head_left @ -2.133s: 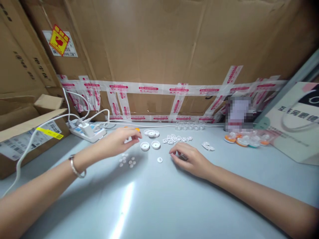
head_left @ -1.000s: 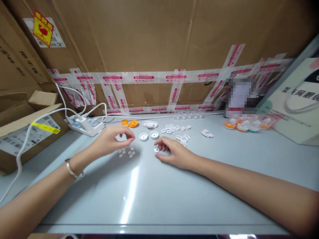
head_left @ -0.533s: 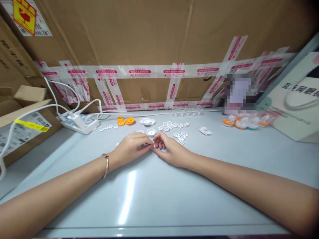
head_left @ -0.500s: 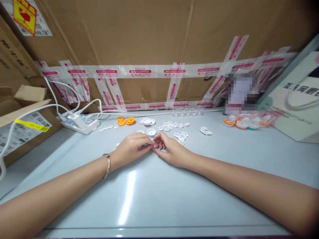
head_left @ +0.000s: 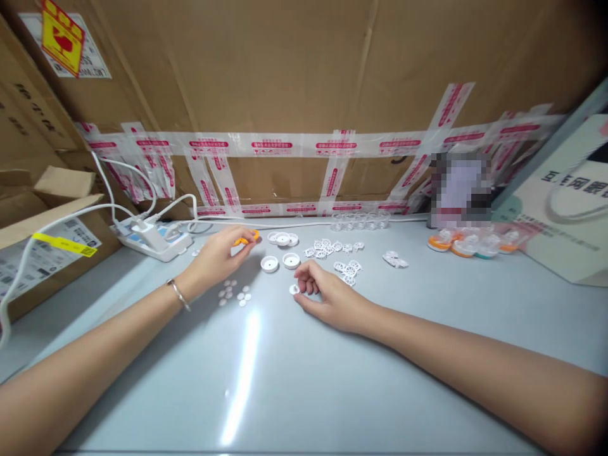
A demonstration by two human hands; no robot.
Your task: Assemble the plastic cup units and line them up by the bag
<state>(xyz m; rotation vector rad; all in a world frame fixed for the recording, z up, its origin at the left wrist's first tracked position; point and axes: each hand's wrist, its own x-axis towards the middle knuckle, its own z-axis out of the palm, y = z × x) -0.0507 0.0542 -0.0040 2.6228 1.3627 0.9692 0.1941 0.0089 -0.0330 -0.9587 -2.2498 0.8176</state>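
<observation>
Small white disc (head_left: 294, 289), lying on the counter (head_left: 332, 380) near centre, pinned under the fingertips of the right hand (head_left: 327, 297), whose grip is curled closed on it. At ten o'clock from the disc, the left hand (head_left: 216, 259) pinches an orange ring (head_left: 244, 240), with more orange behind it. Between the hands lie loose white discs (head_left: 232, 295); at twelve o'clock stand two white caps (head_left: 280, 261); at two o'clock, white lattice pieces (head_left: 346, 270). Risk: the disc is tiny and the counter glossy, so a sliding fingertip could flick it away; a sweeping left wrist could scatter the loose discs.
</observation>
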